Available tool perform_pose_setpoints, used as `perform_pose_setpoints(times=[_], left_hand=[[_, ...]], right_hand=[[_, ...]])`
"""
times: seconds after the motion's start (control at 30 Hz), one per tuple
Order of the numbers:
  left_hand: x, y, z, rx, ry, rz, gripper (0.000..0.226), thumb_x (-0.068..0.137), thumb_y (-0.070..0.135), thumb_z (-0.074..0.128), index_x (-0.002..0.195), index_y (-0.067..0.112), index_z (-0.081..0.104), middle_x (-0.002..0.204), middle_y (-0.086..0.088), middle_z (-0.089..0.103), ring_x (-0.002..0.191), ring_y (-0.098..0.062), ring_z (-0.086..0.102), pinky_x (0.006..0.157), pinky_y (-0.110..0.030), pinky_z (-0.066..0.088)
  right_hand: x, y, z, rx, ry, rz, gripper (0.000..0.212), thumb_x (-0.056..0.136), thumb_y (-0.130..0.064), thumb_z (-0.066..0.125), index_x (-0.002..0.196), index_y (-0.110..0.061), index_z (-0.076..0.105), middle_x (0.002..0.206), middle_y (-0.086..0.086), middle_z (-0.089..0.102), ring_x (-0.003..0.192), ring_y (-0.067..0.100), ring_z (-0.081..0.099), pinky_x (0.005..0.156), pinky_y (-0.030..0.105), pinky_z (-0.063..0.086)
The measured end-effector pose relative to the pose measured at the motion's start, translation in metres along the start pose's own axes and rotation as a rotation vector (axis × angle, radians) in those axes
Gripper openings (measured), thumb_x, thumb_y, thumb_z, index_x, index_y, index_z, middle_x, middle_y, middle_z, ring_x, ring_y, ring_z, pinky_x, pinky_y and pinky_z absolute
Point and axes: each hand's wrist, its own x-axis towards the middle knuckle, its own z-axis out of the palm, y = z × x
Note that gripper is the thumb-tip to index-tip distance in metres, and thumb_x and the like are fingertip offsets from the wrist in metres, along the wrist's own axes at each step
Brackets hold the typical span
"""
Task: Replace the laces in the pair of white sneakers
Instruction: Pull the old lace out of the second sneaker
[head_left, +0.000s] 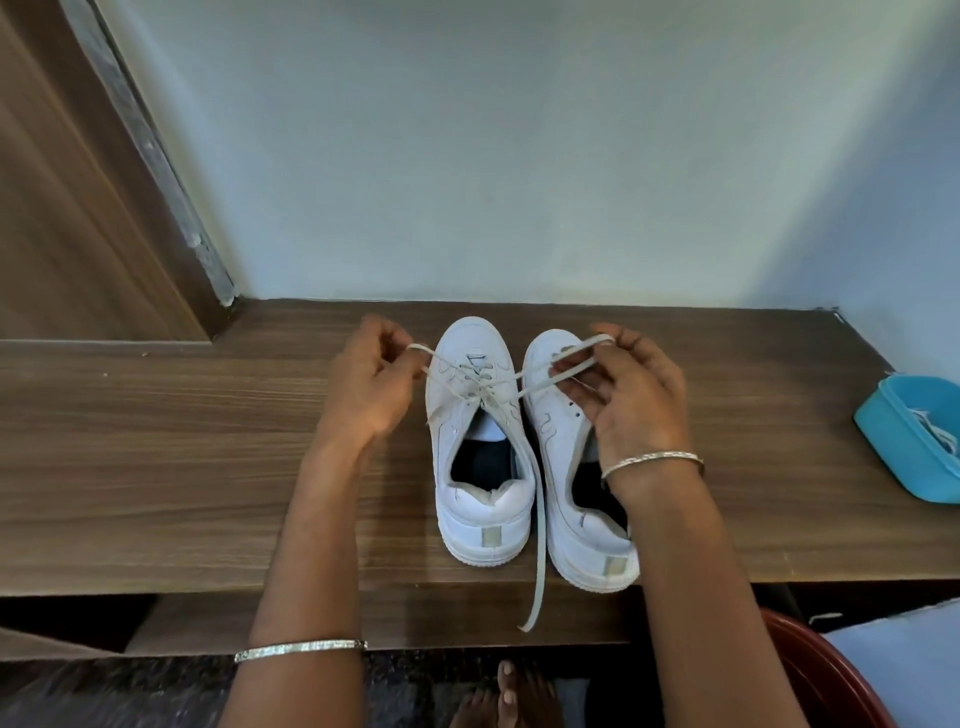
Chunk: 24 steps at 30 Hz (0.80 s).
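Two white sneakers stand side by side on the wooden table (156, 441), toes toward the wall. The left sneaker (480, 457) has a whitish lace (537, 545) crossed through its eyelets. One lace end trails over the table's front edge. My left hand (366, 384) pinches a loop of the lace to the left of that shoe. My right hand (631, 400) holds another loop of lace above the toe of the right sneaker (576, 499), whose eyelets look bare. Both wrists wear silver bangles.
A blue plastic tub (914, 436) with white laces inside sits at the table's right end. A wooden panel (78, 208) rises at the back left and a pale wall stands behind. A red chair edge (826, 675) and bare toes (506, 696) show below.
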Motion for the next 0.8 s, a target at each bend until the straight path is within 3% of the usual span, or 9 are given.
perform_pose_setpoints(times=[0.17,0.23,0.3,0.37,0.43,0.5,0.57,0.7,0.8], left_hand=[[0.002,-0.012,-0.022,0.052,0.496,-0.263,0.01,0.09,0.018,0.063,0.098,0.022,0.06,0.101,-0.008,0.07,0.09,-0.026,0.066,0.084,-0.039,0.053],[-0.002,-0.014,-0.028,0.246,0.53,-0.34,0.022,0.089,0.02,0.062,0.111,0.019,0.059,0.111,-0.01,0.067,0.1,-0.031,0.061,0.084,-0.034,0.043],[-0.01,-0.009,-0.026,0.403,0.493,-0.343,0.034,0.09,0.017,0.062,0.122,0.013,0.051,0.121,-0.016,0.06,0.11,-0.04,0.058,0.086,-0.041,0.041],[-0.015,-0.003,-0.019,0.545,0.495,-0.265,0.038,0.09,0.013,0.06,0.125,0.01,0.047,0.129,-0.02,0.053,0.113,-0.047,0.055,0.087,-0.047,0.043],[-0.015,0.0,-0.012,0.617,0.51,-0.203,0.038,0.089,0.009,0.058,0.125,0.009,0.047,0.132,-0.021,0.049,0.111,-0.05,0.055,0.085,-0.05,0.044],[-0.014,0.001,-0.009,0.614,0.49,-0.202,0.038,0.089,0.006,0.057,0.126,0.01,0.048,0.133,-0.019,0.049,0.11,-0.048,0.056,0.081,-0.048,0.042],[-0.013,-0.002,-0.009,0.587,0.453,-0.26,0.037,0.091,0.007,0.056,0.126,0.012,0.05,0.132,-0.017,0.051,0.113,-0.044,0.056,0.08,-0.044,0.039],[-0.007,-0.016,-0.022,0.505,0.482,-0.464,0.033,0.096,0.02,0.049,0.128,0.013,0.05,0.122,-0.02,0.064,0.115,-0.045,0.057,0.091,-0.049,0.045],[-0.005,-0.03,-0.032,0.481,0.519,-0.53,0.039,0.092,0.025,0.047,0.128,0.009,0.048,0.112,-0.022,0.07,0.115,-0.047,0.058,0.094,-0.051,0.046]], right_hand=[[0.011,-0.019,-0.022,0.224,0.187,0.077,0.015,0.095,0.002,0.051,0.091,-0.007,0.063,0.061,0.009,0.057,0.055,0.023,0.063,0.058,0.034,0.06],[0.015,-0.023,-0.029,0.275,0.277,0.078,0.01,0.094,-0.002,0.054,0.089,-0.004,0.062,0.062,0.011,0.056,0.054,0.025,0.063,0.055,0.032,0.059],[0.02,-0.023,-0.035,0.263,0.4,-0.004,0.009,0.092,-0.001,0.053,0.094,-0.002,0.062,0.065,0.013,0.056,0.056,0.026,0.063,0.057,0.032,0.058],[0.024,-0.018,-0.041,0.021,0.518,-0.142,0.02,0.088,0.001,0.051,0.103,-0.009,0.062,0.079,0.012,0.062,0.068,0.024,0.064,0.064,0.033,0.057],[0.022,-0.011,-0.043,-0.423,0.601,-0.307,0.03,0.083,-0.003,0.052,0.106,-0.017,0.062,0.099,0.005,0.066,0.087,0.021,0.064,0.078,0.034,0.055],[0.013,-0.006,-0.036,-0.777,0.502,-0.53,0.037,0.074,-0.011,0.049,0.108,-0.015,0.065,0.106,0.0,0.064,0.097,0.018,0.059,0.088,0.032,0.049],[0.009,-0.002,-0.026,-0.972,0.269,-0.668,0.033,0.073,-0.014,0.053,0.101,-0.015,0.07,0.102,0.0,0.067,0.096,0.019,0.061,0.089,0.036,0.049],[-0.001,0.014,-0.004,-1.092,-0.309,-0.507,0.018,0.086,-0.01,0.067,0.093,-0.025,0.072,0.088,-0.018,0.07,0.088,-0.002,0.064,0.083,0.018,0.05],[-0.003,0.03,-0.001,-1.288,-0.46,-0.507,0.018,0.085,-0.023,0.069,0.101,-0.031,0.071,0.095,-0.021,0.069,0.097,0.001,0.063,0.104,0.042,0.044]])
